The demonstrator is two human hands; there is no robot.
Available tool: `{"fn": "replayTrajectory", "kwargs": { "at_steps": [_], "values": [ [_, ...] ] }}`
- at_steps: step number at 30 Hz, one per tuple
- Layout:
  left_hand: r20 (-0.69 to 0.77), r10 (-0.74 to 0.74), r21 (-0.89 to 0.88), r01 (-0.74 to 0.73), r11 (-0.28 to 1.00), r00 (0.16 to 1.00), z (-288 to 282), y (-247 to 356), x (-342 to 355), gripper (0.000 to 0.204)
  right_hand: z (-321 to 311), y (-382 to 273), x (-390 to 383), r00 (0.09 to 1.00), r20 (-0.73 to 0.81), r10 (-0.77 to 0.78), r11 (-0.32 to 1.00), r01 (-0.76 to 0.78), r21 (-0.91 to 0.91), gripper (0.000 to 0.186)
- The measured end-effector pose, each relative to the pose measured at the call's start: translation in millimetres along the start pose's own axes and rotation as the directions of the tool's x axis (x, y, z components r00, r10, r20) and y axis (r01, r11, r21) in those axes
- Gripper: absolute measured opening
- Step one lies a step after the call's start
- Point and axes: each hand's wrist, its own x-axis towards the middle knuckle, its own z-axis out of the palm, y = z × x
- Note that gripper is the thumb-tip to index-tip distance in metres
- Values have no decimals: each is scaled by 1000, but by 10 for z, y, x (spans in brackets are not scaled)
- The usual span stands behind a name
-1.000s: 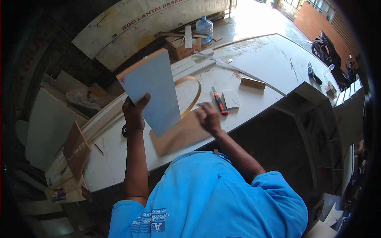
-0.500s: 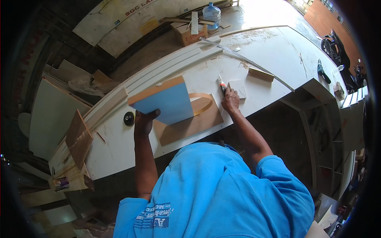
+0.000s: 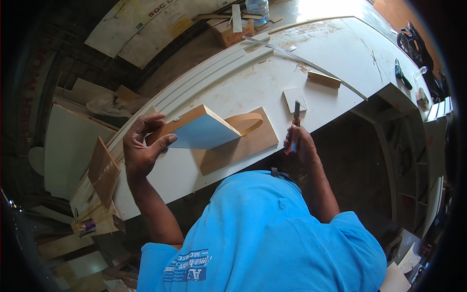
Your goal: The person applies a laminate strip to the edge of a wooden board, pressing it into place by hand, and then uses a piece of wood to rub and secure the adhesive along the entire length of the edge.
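A small panel (image 3: 206, 134), bluish white on its face with a brown banded edge, stands tilted over a flat brown board (image 3: 243, 146). My left hand (image 3: 143, 146) grips its left end, thumb on the face and fingers over the banded edge. From the panel's right end a thin strip of brown edge banding (image 3: 252, 127) curls out in a loop. In my right hand (image 3: 305, 146) is a utility knife (image 3: 296, 117) with an orange-and-dark body, held upright beside the bench's near edge. Just beyond it lies a small white block (image 3: 293, 97).
The white bench (image 3: 335, 53) bears a brown-edged offcut (image 3: 324, 79), a long metal straightedge (image 3: 311, 64), white strips (image 3: 209, 80) and, far right, a cordless drill (image 3: 402, 74). A brown board (image 3: 103, 173) leans at the left. Beyond stand a cardboard box (image 3: 231, 34) and water bottle (image 3: 258, 10).
My right hand has picked the utility knife up off the bench and drawn it nearer. My left hand has shifted left to the panel's end, and the panel has turned and lowered slightly.
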Motion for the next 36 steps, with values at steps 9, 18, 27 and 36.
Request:
{"fn": "replayTrajectory", "kwargs": {
  "at_steps": [9, 18, 27, 36],
  "values": [
    [401, -117, 357, -37, 933, 908, 295, 502, 447, 39, 459, 559, -273, 976, 33, 215, 787, -153, -597, 36],
    [380, -145, 463, -52, 885, 913, 497, 370, 409, 35, 930, 1254, 223, 994, 41, -101, 374, 76, -924, 34],
    [346, -98, 487, -89, 869, 933, 522, 265, 397, 33, 1184, 1410, 242, 986, 41, -165, 262, 84, -961, 29],
    [342, -47, 528, -150, 836, 939, 537, 250, 423, 33, 1283, 1309, 257, 986, 90, -141, 159, 112, -981, 25]
  ]
}}
